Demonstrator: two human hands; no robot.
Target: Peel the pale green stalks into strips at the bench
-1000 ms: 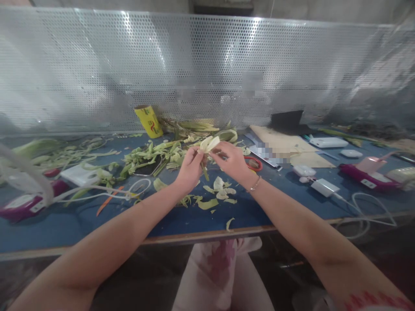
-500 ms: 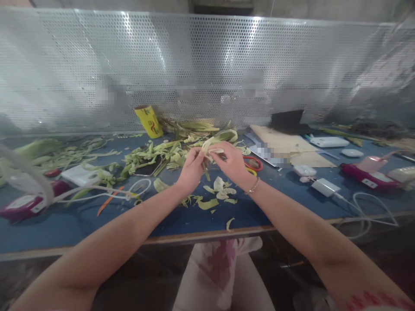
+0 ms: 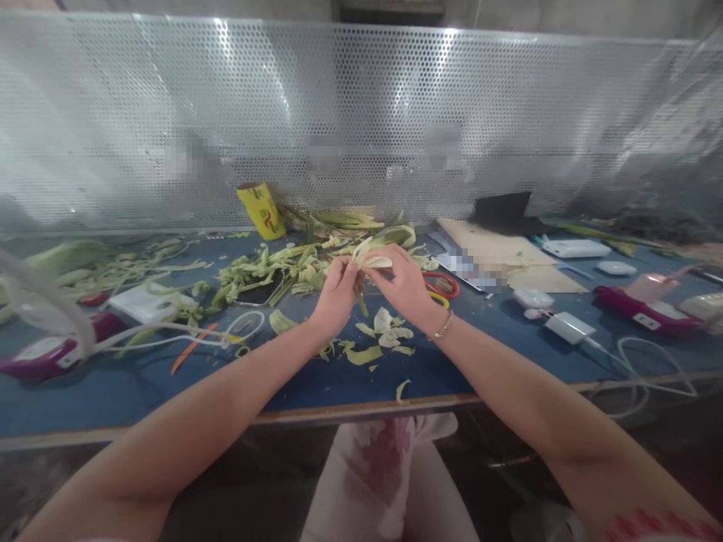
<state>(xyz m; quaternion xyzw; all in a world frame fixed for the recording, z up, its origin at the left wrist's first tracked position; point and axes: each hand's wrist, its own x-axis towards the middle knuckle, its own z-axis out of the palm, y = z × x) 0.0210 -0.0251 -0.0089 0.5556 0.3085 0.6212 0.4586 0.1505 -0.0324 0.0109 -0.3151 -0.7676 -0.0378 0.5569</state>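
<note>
Near the centre of the frame, the left hand (image 3: 333, 297) and the right hand (image 3: 402, 282) meet over a blue table (image 3: 339, 391), their fingertips pinching a small bundle of pale husk strips (image 3: 373, 262) between them. The strips fan out above the fingers like petals, and a greenish end hangs below.

In the upper left of centre, a yellow tube (image 3: 264, 214) stands tilted near the perforated metal screen (image 3: 361, 98). Its brownish upper end looks open, but the inside is too shadowed to tell what it holds. Dark lettering and a red swoosh run over its side, too small to read.

At right of centre sits a small white case (image 3: 532, 299); whether anything is in it cannot be told. A white adapter (image 3: 570, 327) lies just beside it. Farther right, a magenta device (image 3: 647, 312) carries a pale label with unreadable marks; another magenta device (image 3: 42, 357) at the left edge has a white panel, also illegible. The printed sheet (image 3: 468, 271) right of the hands is blurred out.

A heap of green husk pieces (image 3: 299, 263) spreads left of and behind the hands, partly over a dark phone (image 3: 263, 291).
</note>
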